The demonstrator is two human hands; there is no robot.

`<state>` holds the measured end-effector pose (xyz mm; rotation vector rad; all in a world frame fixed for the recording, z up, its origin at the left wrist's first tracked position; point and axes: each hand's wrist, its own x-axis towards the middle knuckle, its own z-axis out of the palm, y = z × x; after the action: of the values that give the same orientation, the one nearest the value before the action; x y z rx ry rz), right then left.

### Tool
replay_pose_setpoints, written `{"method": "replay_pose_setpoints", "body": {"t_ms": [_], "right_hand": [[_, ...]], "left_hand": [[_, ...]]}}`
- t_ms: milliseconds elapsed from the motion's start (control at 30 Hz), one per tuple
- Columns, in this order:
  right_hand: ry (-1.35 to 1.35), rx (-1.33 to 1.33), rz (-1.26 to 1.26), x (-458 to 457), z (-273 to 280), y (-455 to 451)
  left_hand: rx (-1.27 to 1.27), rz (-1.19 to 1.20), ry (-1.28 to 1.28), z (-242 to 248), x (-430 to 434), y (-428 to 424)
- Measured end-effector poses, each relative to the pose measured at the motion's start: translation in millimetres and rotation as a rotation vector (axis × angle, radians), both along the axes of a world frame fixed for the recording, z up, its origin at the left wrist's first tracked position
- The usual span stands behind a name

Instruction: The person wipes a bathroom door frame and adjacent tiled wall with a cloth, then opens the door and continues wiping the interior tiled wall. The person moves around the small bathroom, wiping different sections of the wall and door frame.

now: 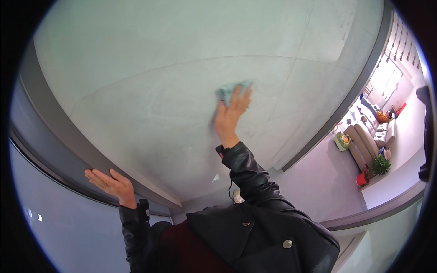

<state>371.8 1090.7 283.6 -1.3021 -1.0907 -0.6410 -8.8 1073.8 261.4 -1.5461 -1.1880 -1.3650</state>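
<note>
My right hand [231, 114] is raised in front of me, pressing a blue-green cloth [235, 89] on a pale, smooth panel [177, 102] that fills most of the view. The panel shows faint streaks and thin lines; whether it is glass or tile I cannot tell. The hand and cloth are slightly blurred, with the cloth under and beyond the fingers. At the lower left, my left hand [111, 184] is held out flat beside the grey frame [102, 158], holding nothing. Whether its fingers touch the frame I cannot tell.
A grey doorway edge [336, 111] bounds the panel on the right. Beyond it are a beige sofa [363, 145], a potted plant [380, 165] in a red pot, a green and white item [342, 140], hanging beaded strands [401, 41] and a bright window. A glossy bluish surface [65, 218] lies at left.
</note>
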Motion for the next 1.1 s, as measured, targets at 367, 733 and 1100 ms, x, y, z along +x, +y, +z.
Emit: {"method": "replay_pose_setpoints", "body": {"t_ms": [367, 733, 1100], "right_hand": [[-0.639, -0.211, 0.359, -137.3, -13.7, 13.3], [-0.617, -0.333, 0.198, -53.1, -116.3, -3.7], [0.277, -0.026, -0.028, 87.3, -74.7, -19.9]], "left_hand": [[0.011, 0.016, 0.024, -0.1, 1.1, -1.6], [0.064, 0.018, 0.081, 3.9, -0.4, 3.7], [0.073, 0.036, 0.086, 3.6, 0.0, 4.9]]}}
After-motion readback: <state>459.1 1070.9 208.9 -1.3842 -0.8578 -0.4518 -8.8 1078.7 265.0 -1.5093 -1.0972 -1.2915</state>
